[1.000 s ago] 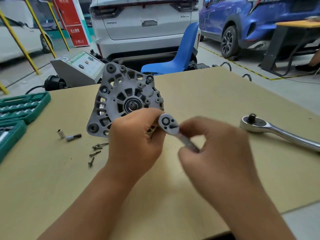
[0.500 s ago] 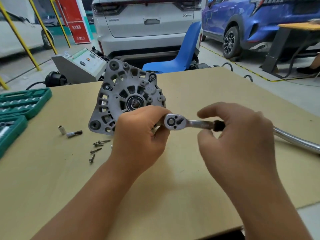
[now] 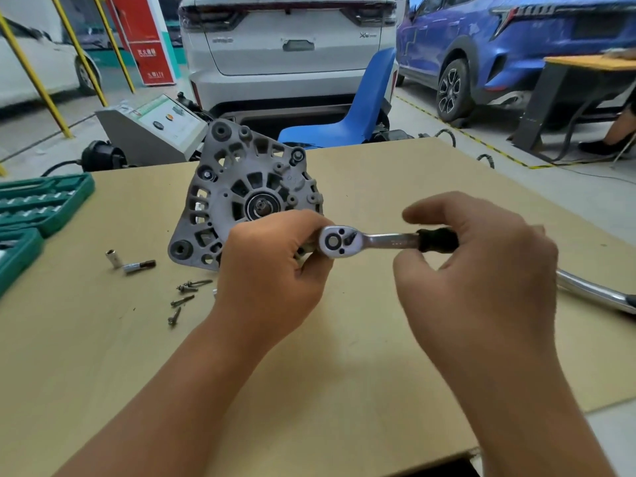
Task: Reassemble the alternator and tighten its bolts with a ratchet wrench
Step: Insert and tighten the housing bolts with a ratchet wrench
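Note:
The grey alternator (image 3: 241,187) stands on edge on the tan table (image 3: 361,390), its ribbed end face toward me. My left hand (image 3: 272,280) grips its lower right side, fingers curled round the housing. A small ratchet wrench (image 3: 371,241) lies level, its round head at the alternator's lower right edge beside my left fingers. My right hand (image 3: 481,277) holds the wrench's black handle between thumb and fingers. What the head sits on is hidden.
Several loose bolts (image 3: 184,297) lie left of my left wrist, with a socket (image 3: 113,258) and a bit (image 3: 139,266) further left. Green socket cases (image 3: 38,208) fill the left edge. A larger chrome ratchet handle (image 3: 595,292) lies at the right.
The wrench handle swung from pointing toward me to pointing right, then stayed level. My right hand followed it. The alternator and my left hand kept their places.

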`<state>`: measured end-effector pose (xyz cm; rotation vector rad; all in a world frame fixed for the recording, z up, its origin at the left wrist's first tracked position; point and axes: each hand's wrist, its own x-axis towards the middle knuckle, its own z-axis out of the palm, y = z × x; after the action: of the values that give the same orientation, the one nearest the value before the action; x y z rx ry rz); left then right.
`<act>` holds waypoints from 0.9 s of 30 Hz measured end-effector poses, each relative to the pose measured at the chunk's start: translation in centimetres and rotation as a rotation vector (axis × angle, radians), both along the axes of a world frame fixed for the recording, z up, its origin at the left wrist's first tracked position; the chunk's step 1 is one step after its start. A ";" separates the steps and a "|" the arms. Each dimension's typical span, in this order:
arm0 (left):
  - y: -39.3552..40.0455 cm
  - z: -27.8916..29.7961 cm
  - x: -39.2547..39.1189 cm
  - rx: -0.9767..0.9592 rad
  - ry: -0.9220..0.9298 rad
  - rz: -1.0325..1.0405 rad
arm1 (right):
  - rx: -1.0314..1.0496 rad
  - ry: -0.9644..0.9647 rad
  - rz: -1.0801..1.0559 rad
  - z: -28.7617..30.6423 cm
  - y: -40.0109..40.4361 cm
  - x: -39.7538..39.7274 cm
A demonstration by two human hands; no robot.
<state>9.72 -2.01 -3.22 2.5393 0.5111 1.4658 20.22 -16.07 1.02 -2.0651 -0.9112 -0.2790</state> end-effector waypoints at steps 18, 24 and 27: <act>-0.3 -0.2 0.1 -0.023 -0.058 0.005 | -0.243 0.170 0.397 -1.2 -0.1 -3.1; 0.4 0.0 -0.5 0.002 0.059 -0.052 | -0.003 -0.003 0.104 -0.4 -0.2 0.4; 0.3 0.1 -0.1 -0.018 0.006 -0.022 | -0.012 -0.030 0.134 -0.3 -0.3 -0.5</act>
<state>9.61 -1.72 -3.16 2.5278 0.4936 1.4401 19.75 -16.35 0.70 -2.0052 -1.0663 -0.2341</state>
